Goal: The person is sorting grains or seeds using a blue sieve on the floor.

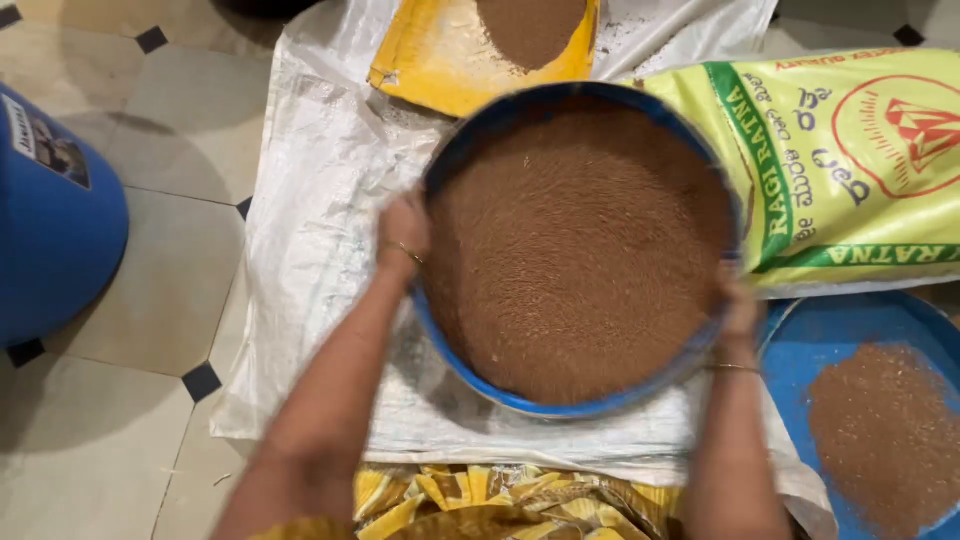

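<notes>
A pale tiled floor [150, 290] is seen, on which a white woven sheet [320, 200] is spread and a blue drum [50, 220] is stood.

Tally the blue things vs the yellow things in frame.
Blue: 3 – round sieve held by left hand and right hand, blue tray, blue drum
Yellow: 2 – grain sack, yellow tray
Total: 5
</notes>
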